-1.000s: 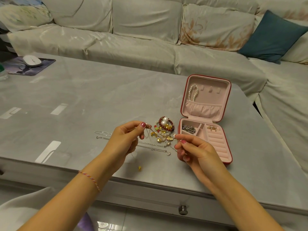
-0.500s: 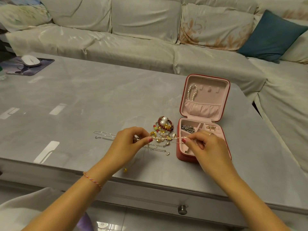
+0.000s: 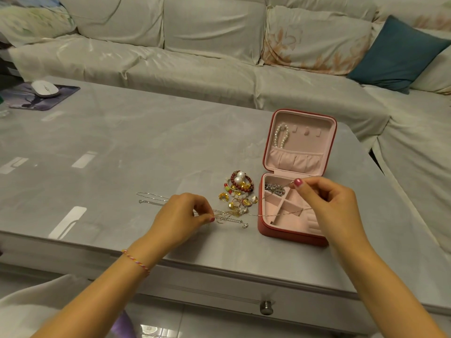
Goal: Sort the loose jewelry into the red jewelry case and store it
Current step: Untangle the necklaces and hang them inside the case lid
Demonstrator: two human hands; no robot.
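Note:
The red jewelry case (image 3: 290, 234) stands open on the grey table, pink inside, with a pearl strand (image 3: 281, 136) hung in its lid and a silver chain (image 3: 274, 189) in a back compartment. My right hand (image 3: 327, 203) is over the case and pinches one end of a thin gold chain (image 3: 273, 213). My left hand (image 3: 181, 215) pinches the other end low over the table. The chain stretches between them across the case's front compartments. A pile of loose jewelry (image 3: 238, 191) with pearls, red beads and gold pieces lies left of the case. Thin silver chains (image 3: 151, 198) lie by my left hand.
The table's front edge (image 3: 219, 269) runs just below my wrists, with a drawer knob (image 3: 266, 307) under it. A white mouse (image 3: 45, 89) on a dark pad sits far left. A pale sofa with a teal cushion (image 3: 397, 54) wraps the back and right.
My right hand has moved right and away over the open case, drawing the gold chain out. My left hand has lowered toward the table, and the two hands are farther apart.

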